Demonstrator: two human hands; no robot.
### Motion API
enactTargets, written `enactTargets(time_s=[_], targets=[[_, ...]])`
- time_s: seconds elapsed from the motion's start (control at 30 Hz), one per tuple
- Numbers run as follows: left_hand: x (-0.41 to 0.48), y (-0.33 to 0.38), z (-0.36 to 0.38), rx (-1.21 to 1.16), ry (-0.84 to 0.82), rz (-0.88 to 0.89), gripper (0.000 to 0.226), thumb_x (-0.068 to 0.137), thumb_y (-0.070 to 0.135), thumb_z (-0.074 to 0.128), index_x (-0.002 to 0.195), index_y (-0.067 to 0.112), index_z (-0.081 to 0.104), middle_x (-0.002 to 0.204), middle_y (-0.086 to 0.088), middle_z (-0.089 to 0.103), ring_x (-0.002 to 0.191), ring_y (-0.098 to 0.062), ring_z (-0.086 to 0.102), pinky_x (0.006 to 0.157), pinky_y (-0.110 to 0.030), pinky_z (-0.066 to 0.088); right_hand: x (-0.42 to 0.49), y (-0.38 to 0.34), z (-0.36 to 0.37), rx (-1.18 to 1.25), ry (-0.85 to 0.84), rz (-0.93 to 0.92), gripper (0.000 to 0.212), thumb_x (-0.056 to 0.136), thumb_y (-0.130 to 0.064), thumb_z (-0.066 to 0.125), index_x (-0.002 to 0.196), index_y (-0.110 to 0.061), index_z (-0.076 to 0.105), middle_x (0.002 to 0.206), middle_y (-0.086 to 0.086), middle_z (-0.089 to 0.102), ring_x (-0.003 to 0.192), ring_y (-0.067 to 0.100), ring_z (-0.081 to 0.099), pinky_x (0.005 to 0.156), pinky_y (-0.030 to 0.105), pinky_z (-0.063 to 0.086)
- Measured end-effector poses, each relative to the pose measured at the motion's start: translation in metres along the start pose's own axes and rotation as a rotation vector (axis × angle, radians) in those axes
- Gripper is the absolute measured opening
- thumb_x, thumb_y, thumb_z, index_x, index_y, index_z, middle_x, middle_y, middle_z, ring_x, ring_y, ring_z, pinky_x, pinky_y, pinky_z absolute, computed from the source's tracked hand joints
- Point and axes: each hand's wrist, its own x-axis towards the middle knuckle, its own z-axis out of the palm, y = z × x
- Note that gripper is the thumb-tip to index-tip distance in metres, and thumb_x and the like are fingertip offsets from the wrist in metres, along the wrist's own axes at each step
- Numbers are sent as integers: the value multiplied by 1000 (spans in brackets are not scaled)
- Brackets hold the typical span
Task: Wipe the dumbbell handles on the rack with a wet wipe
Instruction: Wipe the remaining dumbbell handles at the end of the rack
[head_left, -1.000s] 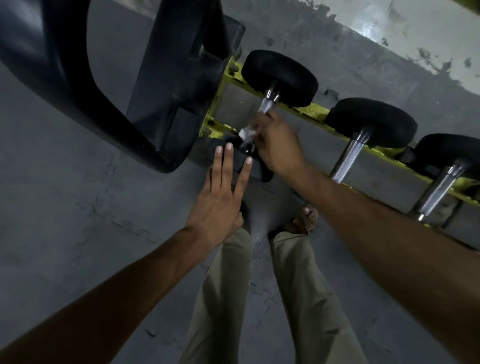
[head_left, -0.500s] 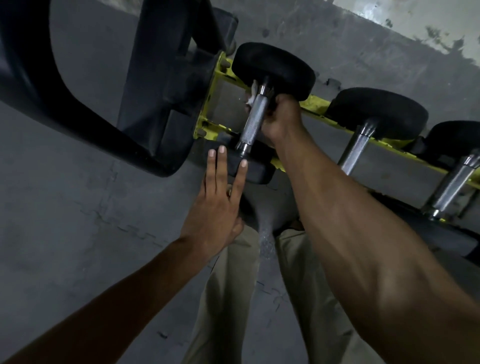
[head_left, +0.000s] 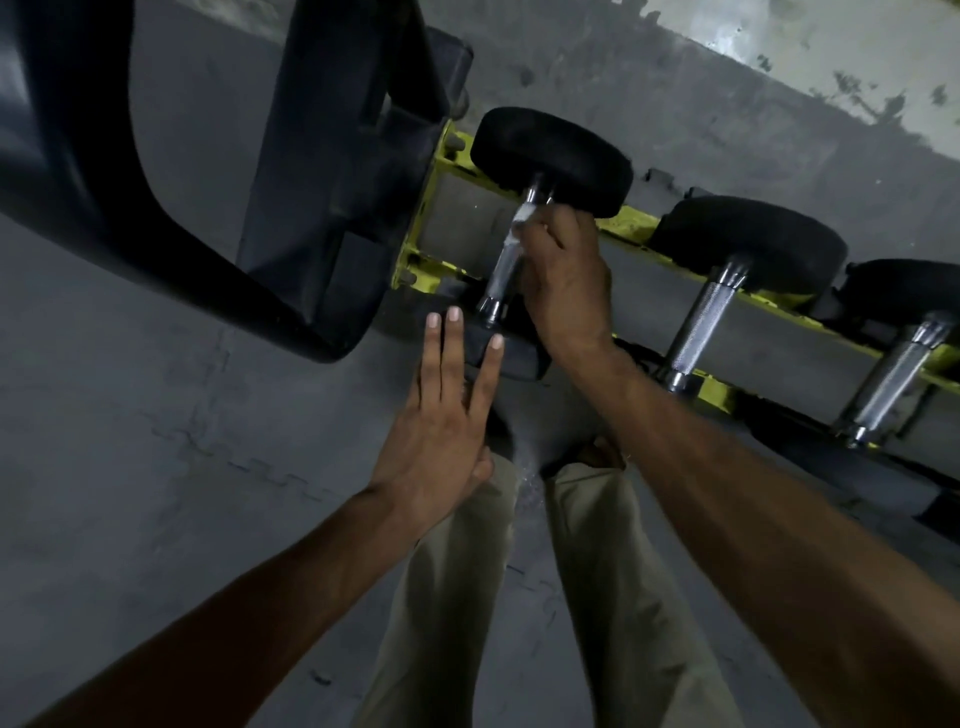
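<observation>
Three black dumbbells lie across a yellow rack (head_left: 631, 217). The leftmost dumbbell (head_left: 550, 156) has a chrome handle (head_left: 501, 273). My right hand (head_left: 569, 280) is closed around the upper part of that handle, pressing a white wet wipe (head_left: 521, 217) against it near the far head. My left hand (head_left: 441, 415) is flat with fingers spread, its fingertips resting on the near black head (head_left: 511, 356) of the same dumbbell. The second dumbbell handle (head_left: 701, 327) and the third dumbbell handle (head_left: 893, 374) are bare to the right.
A large dark machine frame (head_left: 322, 182) stands right against the rack's left end. Grey rubber floor tiles (head_left: 156, 415) spread to the left. My legs in beige trousers (head_left: 597, 597) stand below the rack. A grey wall (head_left: 727, 93) runs behind.
My right hand slid the wipe up the handle from the near end to the far head and has come slightly back down. My left hand stayed on the near head.
</observation>
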Motion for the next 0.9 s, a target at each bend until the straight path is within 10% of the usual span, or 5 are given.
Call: enactTargets(time_s=[0.13,0.3,0.5,0.67,0.9], targets=[[0,0,-2,8,-10,6,118,94,55,58,160,3,-25,158,-40,-33,152,-57,-22,130,-57,9,5,18,-5,-321,-159,-189,48,87,-2,57,135,-6,61,145,6,56,133,31,42,107,42,43],[-2,-1,-6,15,-6,6,119,91,52,59,160,3,-25,158,-41,-32,152,-57,-20,127,-57,21,34,-12,-4,-542,-572,-596,26,90,-19,46,92,-14,72,90,7,70,99,31,61,100,45,41],[-1,-2,-4,1,-1,-10,123,89,49,68,163,4,-19,160,-40,-30,154,-55,-18,125,-56,26,76,-59,-1,-590,-1234,-348,20,96,-17,52,105,-9,69,116,14,70,104,32,67,92,40,48],[-1,4,-1,5,8,-37,119,90,48,61,161,5,-24,160,-39,-31,153,-55,-20,125,-57,25,54,-35,-11,-490,-919,-492,23,90,-19,58,108,-19,72,110,8,69,115,31,55,102,43,37],[0,3,-1,2,10,-40,125,88,53,65,161,4,-25,161,-40,-28,154,-56,-18,127,-57,21,6,-22,-21,-167,-533,-261,13,81,-5,61,90,-12,68,95,9,62,89,34,63,65,38,52]])
